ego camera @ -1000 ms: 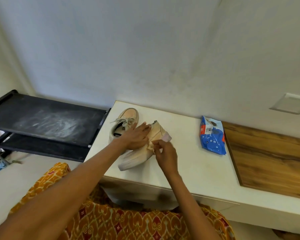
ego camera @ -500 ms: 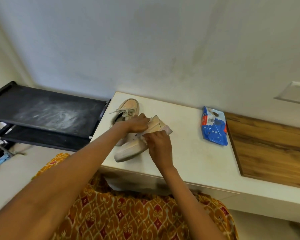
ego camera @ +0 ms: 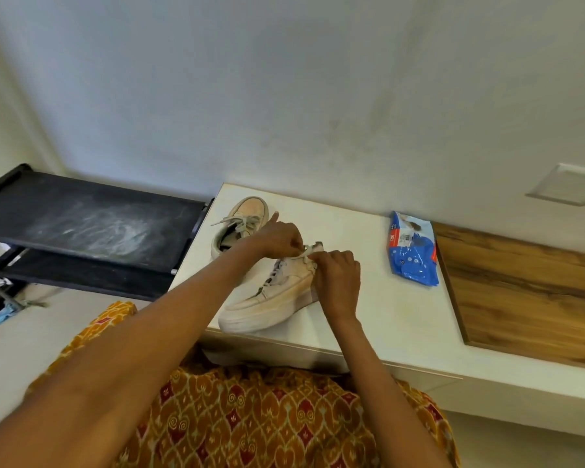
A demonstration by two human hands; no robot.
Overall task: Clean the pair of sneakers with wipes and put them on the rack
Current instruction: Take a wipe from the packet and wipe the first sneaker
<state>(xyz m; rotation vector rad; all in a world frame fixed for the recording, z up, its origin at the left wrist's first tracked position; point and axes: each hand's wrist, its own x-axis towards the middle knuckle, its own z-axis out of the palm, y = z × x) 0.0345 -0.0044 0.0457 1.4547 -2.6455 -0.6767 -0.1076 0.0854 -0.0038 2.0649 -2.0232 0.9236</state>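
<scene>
Near the front edge of the white surface (ego camera: 379, 319), toward its left end, a cream sneaker (ego camera: 277, 292) lies with its toe pointing to the front left corner and its heel raised toward the middle of the surface. The left hand (ego camera: 277, 239) reaches over it from the left, thumb and curled fingers (ego camera: 296, 246) pinching a white lace (ego camera: 306, 251) near the sneaker's top opening, while one finger sticks out straight toward the back. The right hand (ego camera: 336, 276) sits against the heel end of the same sneaker, its fingers (ego camera: 321, 261) curled and closed on the other end of the lace or the collar just beside it; which of the two cannot be told. The two hands almost touch above the sneaker's opening.

Behind it, closer to the back left corner, the second sneaker (ego camera: 240, 224) stands upright on its sole with loose laces, its toe facing the wall. A blue pack of wipes (ego camera: 412, 255) lies flat toward the right end of the white surface, well apart from both sneakers, just beside a wooden panel (ego camera: 520, 292). No loose wipe can be made out in either hand. Left of the surface stands a black rack (ego camera: 81, 224), its dusty top shelf bare of shoes. A patterned orange garment (ego camera: 250, 417) fills the bottom of the view.
</scene>
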